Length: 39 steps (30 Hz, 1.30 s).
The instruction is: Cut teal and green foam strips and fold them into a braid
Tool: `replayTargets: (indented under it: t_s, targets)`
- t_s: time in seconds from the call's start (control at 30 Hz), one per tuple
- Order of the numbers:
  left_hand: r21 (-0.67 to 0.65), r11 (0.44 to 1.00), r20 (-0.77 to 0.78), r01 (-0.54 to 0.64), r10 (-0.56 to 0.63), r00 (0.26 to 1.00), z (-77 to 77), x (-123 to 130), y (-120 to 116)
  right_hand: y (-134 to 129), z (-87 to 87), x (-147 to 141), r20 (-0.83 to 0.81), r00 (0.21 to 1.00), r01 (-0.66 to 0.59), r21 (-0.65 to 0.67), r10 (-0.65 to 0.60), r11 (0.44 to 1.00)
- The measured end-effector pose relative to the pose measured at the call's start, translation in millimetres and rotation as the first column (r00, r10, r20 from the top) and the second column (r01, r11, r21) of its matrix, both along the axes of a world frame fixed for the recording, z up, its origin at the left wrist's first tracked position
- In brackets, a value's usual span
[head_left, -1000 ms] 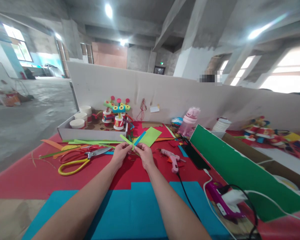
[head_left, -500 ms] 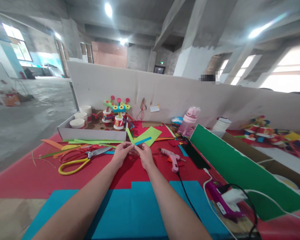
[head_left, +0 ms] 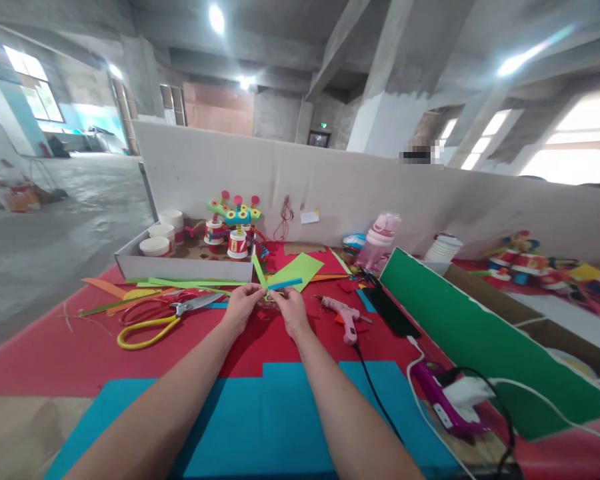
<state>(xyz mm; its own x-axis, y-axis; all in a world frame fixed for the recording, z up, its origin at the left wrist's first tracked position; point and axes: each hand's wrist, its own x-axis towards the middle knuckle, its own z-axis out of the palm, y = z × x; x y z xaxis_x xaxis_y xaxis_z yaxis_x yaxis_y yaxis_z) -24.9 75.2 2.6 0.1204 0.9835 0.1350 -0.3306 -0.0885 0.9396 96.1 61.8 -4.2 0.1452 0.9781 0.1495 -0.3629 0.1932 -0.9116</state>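
Both of my hands meet over the red table covering. My left hand (head_left: 244,308) pinches the lower end of a light green paper strip (head_left: 259,270) that points up and away. My right hand (head_left: 290,309) pinches a blue paper strip (head_left: 286,284), which sticks out to the right from where the two strips cross. The fingertips hide most of the crossing point. Behind them lies a light green paper sheet (head_left: 305,270). A pink glue gun (head_left: 345,317) rests to the right of my right hand, and yellow-and-red-handled scissors (head_left: 167,317) lie left of my left hand.
A white box (head_left: 185,269) at the back left holds paper cups (head_left: 155,247) and cup figures (head_left: 237,243) with spring-like necks. On the right are a black phone (head_left: 393,310), a purple power strip (head_left: 445,400) with cables and a long green panel (head_left: 480,340). Blue sheets (head_left: 260,427) cover the front edge.
The blue strip has turned slightly and sits flatter, and the green strip has shifted a little at the fingertips. Both hands stay in almost the same place.
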Motion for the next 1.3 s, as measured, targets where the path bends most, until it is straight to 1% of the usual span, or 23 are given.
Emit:
replayTargets:
  t_s: [0.13, 0.27, 0.43, 0.57, 0.7, 0.83, 0.9, 1.0, 1.07, 1.2, 1.3]
  targets:
    - [-0.013, 0.999, 0.071, 0.037, -0.036, 0.997, -0.3, -0.9, 0.9, -1.1, 0.4, 1.5, -0.123, 0.989, -0.089, -0.015, 0.087, 0.996]
    - [-0.025, 0.998, 0.043, 0.063, -0.062, 0.997, -2.9, -0.6, 1.3, -1.8, -1.3, 1.3, -0.202, 0.967, -0.166, -0.023, 0.158, 0.986]
    - [-0.022, 0.998, 0.024, 0.056, -0.056, 0.998, -3.4, -0.2, 0.5, -3.0, -2.1, 0.9, -0.228, 0.957, -0.191, -0.022, 0.181, 0.981]
    - [-0.024, 0.999, 0.019, 0.049, -0.049, 0.999, -0.8, 0.1, -1.1, -4.5, -0.2, 1.0, -0.208, 0.959, -0.204, -0.028, 0.194, 0.979]
    - [-0.046, 0.998, 0.026, 0.032, -0.031, 0.999, -0.2, 0.6, -2.4, -4.3, 0.6, 0.6, -0.197, 0.966, -0.182, -0.046, 0.17, 0.982]
    - [-0.016, 1.0, 0.012, 0.02, -0.019, 1.0, -5.2, -0.3, -1.5, -3.3, -0.7, -0.1, -0.179, 0.971, -0.169, -0.046, 0.158, 0.985]
    - [-0.016, 0.999, 0.004, 0.033, -0.033, 0.999, -7.6, -1.2, -0.7, -2.6, -1.5, -0.5, -0.165, 0.976, -0.15, -0.048, 0.14, 0.987]
    - [-0.056, 0.995, 0.012, 0.084, -0.083, 0.996, -8.0, -1.4, -0.5, -1.1, -2.5, -1.2, -0.122, 0.988, -0.095, -0.031, 0.091, 0.995]
    - [-0.057, 0.993, 0.037, 0.106, -0.104, 0.994, -6.1, -0.3, -1.3, -0.1, -2.8, -1.5, -0.078, 0.996, -0.053, -0.016, 0.052, 0.998]
    - [-0.053, 0.994, 0.115, 0.097, -0.091, 0.989, -1.1, 3.1, -4.1, 1.7, -2.7, -0.4, -0.038, 0.998, 0.046, -0.015, -0.047, 0.999]
    - [-0.056, 0.984, 0.118, 0.168, -0.161, 0.98, 1.3, 4.3, -6.2, 2.7, -3.2, 1.0, -0.038, 0.994, 0.097, -0.035, -0.098, 0.995]
